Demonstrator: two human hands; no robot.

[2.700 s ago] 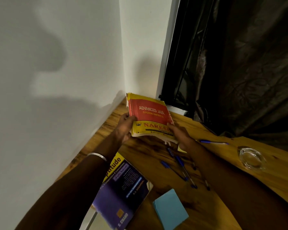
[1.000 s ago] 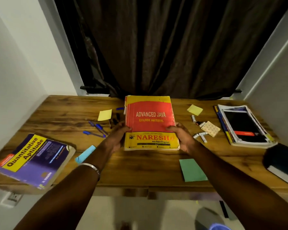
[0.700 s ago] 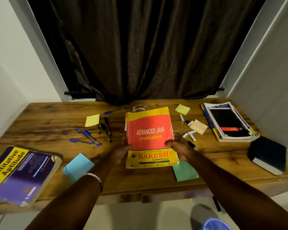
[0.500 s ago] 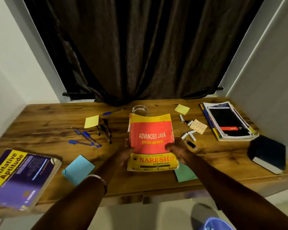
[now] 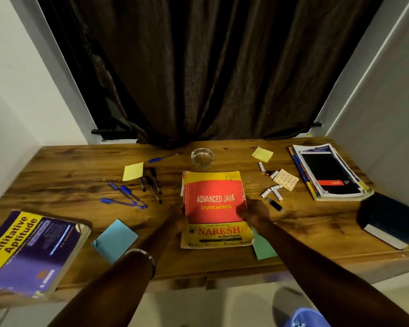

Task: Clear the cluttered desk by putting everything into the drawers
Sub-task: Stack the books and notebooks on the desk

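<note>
A thick red and yellow Advanced Java book [image 5: 214, 204] lies at the middle of the wooden desk [image 5: 64, 171]. My left hand [image 5: 180, 219] grips its left edge and my right hand [image 5: 255, 212] grips its right edge. A purple and yellow Quantitative Aptitude book [image 5: 28, 251] hangs over the desk's front left corner. Blue pens [image 5: 125, 197] and black pens [image 5: 152, 184] lie left of the red book. Small batteries [image 5: 273, 191] and a USB stick [image 5: 274, 204] lie to its right.
A glass ashtray [image 5: 202, 157] stands behind the red book. Yellow sticky pads [image 5: 133, 171], a blue pad [image 5: 115, 240] and a green pad [image 5: 263, 247] are scattered around. A stack of notebooks [image 5: 328, 172] and a dark book [image 5: 386, 219] sit at the right. A dark curtain [image 5: 198, 67] hangs behind.
I carried the red book from the left corner to the desk's middle and lowered it toward the near edge. The view swung to face the curtain and whole desk.
</note>
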